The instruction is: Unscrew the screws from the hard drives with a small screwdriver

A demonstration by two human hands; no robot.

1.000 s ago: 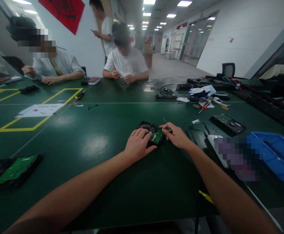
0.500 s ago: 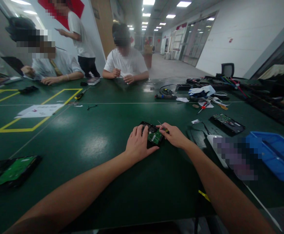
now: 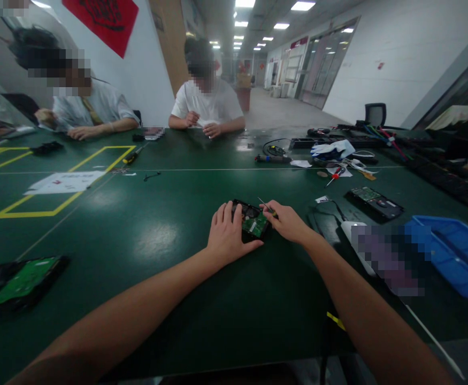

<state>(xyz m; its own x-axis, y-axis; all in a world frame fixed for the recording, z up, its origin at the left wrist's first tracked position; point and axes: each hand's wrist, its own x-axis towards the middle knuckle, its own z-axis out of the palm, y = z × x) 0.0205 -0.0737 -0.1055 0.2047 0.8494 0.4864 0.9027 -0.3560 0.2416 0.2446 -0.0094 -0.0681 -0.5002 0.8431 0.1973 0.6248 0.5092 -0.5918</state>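
A black hard drive [image 3: 252,220] with a green circuit board facing up lies on the green table [image 3: 169,224] in front of me. My left hand [image 3: 227,233] rests on its left side, fingers spread over the case and thumb along its near edge. My right hand [image 3: 286,221] is closed on a small screwdriver [image 3: 266,207] with a yellow handle, its thin shaft pointing up and away at the drive's right edge.
Another hard drive [image 3: 376,202] lies to the right, a third [image 3: 17,283] at near left. A blue tray [image 3: 454,254] sits at far right. Tools, cables and papers [image 3: 334,155] clutter the back right. Two people sit across the table; yellow tape marks a rectangle [image 3: 63,179].
My left hand has slid a little further up over the drive. The standing person at the back left has walked out of view.
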